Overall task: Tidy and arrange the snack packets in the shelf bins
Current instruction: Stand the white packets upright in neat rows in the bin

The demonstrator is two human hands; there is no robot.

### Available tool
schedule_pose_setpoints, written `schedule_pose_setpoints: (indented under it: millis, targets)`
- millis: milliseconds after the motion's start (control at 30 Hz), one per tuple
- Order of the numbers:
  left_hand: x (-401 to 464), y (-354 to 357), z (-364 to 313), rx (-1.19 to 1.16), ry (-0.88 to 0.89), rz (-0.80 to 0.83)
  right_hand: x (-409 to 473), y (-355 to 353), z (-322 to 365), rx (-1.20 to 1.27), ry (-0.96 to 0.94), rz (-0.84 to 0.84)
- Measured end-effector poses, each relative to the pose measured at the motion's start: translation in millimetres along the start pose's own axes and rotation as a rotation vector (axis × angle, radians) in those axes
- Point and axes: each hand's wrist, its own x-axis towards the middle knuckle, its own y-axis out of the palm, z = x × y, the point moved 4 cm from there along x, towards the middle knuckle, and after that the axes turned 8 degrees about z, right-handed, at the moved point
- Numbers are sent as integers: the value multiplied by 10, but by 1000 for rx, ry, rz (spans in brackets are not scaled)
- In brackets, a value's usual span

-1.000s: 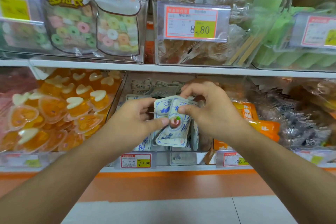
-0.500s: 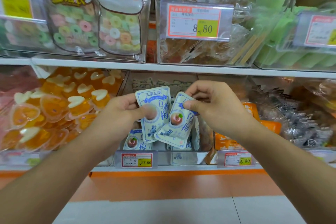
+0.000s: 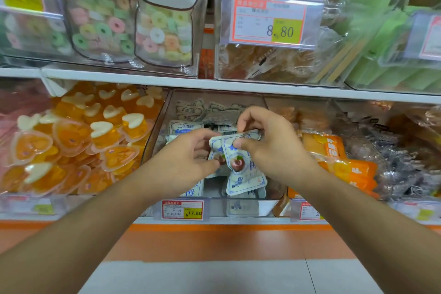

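Observation:
Small white-and-blue plum snack packets fill a clear middle bin [image 3: 216, 209] on the lower shelf. My right hand [image 3: 269, 143] pinches the top edge of one packet [image 3: 243, 172], which hangs over the bin's front with its plum picture facing me. My left hand [image 3: 183, 162] holds a second packet [image 3: 217, 155] just left of it, partly tucked behind the first. The two packets overlap and touch. More packets [image 3: 185, 126] lie in the bin behind my hands, partly hidden.
Orange heart-shaped jelly cups [image 3: 71, 136] fill the bin to the left. Orange packets [image 3: 334, 150] and dark wrapped snacks [image 3: 405, 164] lie in bins to the right. The upper shelf holds ring-candy bags [image 3: 162, 19], brown snacks and green ice-pop shapes. A price tag [image 3: 182, 209] reads 17.80.
My hands have drawn together. The left packet, held up apart half a second ago, now sits lower and behind the right one. The camera has moved closer to the shelf.

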Motion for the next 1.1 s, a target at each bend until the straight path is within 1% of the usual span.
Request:
schedule_pose_setpoints:
  millis: [33, 133, 167, 233, 300, 400, 467, 533, 600, 667, 700, 733, 800, 900, 967, 1033, 1100]
  targets:
    - [-8, -33, 46, 107, -31, 6, 15, 24, -24, -10, 16, -3]
    - [-35, -92, 189, 647, -111, 1, 41, 124, -37, -131, 79, 37]
    - [-43, -71, 201, 751, -100, 8, 52, 166, -25, -192, 91, 48]
    - [-7, -28, 252, 871, -89, 22, 73, 269, 8, -266, 104, 65]
    - [32, -36, 264, 962, -124, -15, 86, 378, 16, -277, 122, 70]
    - [59, -52, 196, 1109, -195, -28, 118, 481, -43, -299, 163, 24]
    - [39, -59, 129, 1174, -199, -50, 125, 535, -71, -282, 165, -27]
    - [14, -120, 88, 1144, -169, -113, 97, 607, -48, -266, 130, -53]
    - [-22, -200, 40, 934, -135, -178, 63, 677, -11, -343, 76, -49]
    - [-44, -219, -1, 732, -82, -191, 46, 729, 25, -443, 27, 34]
    - [-46, -194, -27, 682, -64, -158, 43, 727, 36, -465, 8, 102]
    - [-32, -160, -34, 654, -43, -115, 36, 694, 51, -484, -16, 157]
    - [-2, -100, -15, 638, -23, -57, 17, 547, 78, -515, -50, 186]
    - [19, -73, 53, 678, -54, -20, 62, 211, 48, -418, 25, 83]
    - [9, -88, 71, 666, -62, -24, 223, 90, 38, -484, 28, 56]
    - [4, -103, 94, 651, -66, -34, 444, 131, 41, -568, 7, 164]
    - [-9, -104, 116, 615, -74, -31, 653, 224, -7, -569, 19, 273]
